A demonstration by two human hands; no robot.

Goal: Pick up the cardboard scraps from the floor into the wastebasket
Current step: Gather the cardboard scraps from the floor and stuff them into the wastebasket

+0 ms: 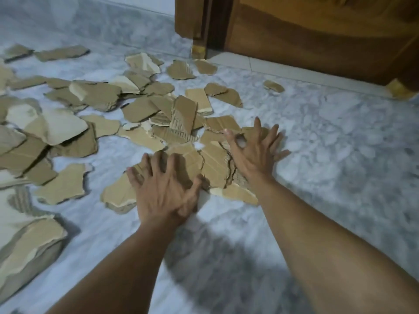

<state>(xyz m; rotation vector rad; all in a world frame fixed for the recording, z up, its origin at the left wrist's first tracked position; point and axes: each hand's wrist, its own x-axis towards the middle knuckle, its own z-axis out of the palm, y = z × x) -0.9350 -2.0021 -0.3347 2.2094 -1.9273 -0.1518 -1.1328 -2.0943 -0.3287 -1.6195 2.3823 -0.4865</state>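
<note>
Several torn brown cardboard scraps (136,109) lie scattered over the grey marble floor (328,143), from the left edge to the middle. Both my hands rest flat on a small heap of scraps (213,164) near the centre. My left hand (163,191) presses its spread fingers on the heap's near left side. My right hand (251,152) lies with fingers apart on the heap's right side. Neither hand grips a scrap. No wastebasket is in view.
A wooden door and frame (306,30) stand at the back right, with a pale threshold strip (283,71) below. A single small scrap (273,86) lies apart near the threshold. A thick stack of larger cardboard pieces (29,243) sits at the lower left.
</note>
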